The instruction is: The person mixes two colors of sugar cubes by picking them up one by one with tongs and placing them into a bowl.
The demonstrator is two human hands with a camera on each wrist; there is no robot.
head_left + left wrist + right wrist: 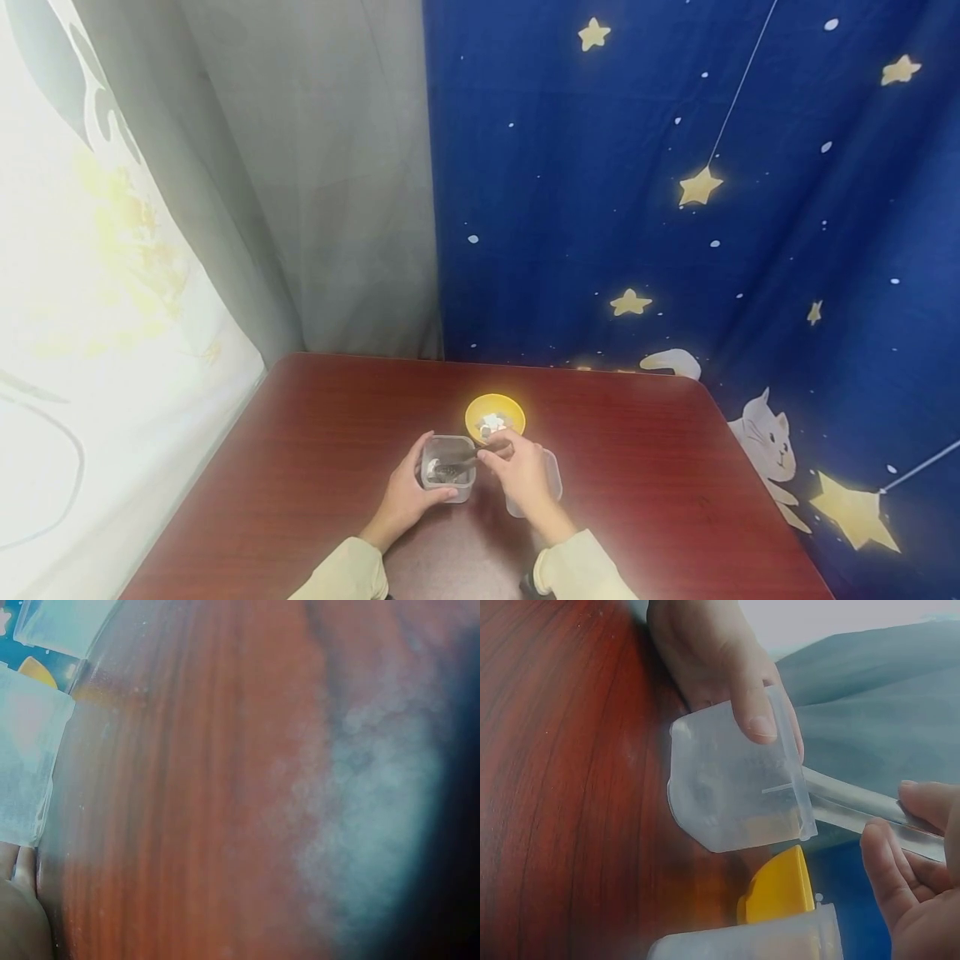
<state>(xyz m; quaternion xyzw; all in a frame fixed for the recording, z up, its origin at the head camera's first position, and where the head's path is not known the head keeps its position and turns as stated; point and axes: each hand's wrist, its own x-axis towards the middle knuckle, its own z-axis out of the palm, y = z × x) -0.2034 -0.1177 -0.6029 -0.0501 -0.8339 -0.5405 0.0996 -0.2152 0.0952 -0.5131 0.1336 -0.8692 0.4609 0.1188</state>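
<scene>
My left hand (pixel 405 494) grips a translucent plastic box (pixel 712 776), thumb on the near side, fingers round the far left. Metal tongs (pixel 855 804) are pinched between the thumb and fingers of my right hand (pixel 525 475). Their tips reach down into the box, where some small whitish and dark bits show; whether the tips hold a bit I cannot tell. Just behind the box stands a yellow bowl (pixel 495 401) with several white and grey pieces (pixel 492 423) in it. In the left wrist view only part of the box and left hand shows, at the left edge.
A second translucent box (pixel 554 473) stands on the table to the right, partly hidden under my right hand. All this is on a dark red wooden table (pixel 337 417). A grey curtain and a blue starry curtain (pixel 570 208) hang behind the table's far edge.
</scene>
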